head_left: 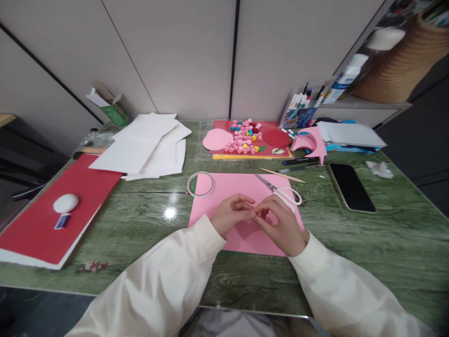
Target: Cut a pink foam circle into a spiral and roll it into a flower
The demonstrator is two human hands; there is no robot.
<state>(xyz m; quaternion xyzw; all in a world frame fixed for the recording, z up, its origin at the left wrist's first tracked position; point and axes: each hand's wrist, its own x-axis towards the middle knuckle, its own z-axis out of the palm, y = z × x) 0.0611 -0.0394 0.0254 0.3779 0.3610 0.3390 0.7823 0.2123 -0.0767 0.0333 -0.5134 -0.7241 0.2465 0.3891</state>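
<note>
Fingertips of left hand [233,214] and right hand [282,224] are held narrow, meeting above flat pink paper sheet [233,184]; contents can't be told. White-handled metal scissors [278,189] are laid just beyond, right hand nearer, blades angled away-left.

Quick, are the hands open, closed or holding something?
Left hand: partly closed; whether it holds anything cannot be told.
Right hand: partly closed, meeting the left; anything held cannot be made out.
</note>
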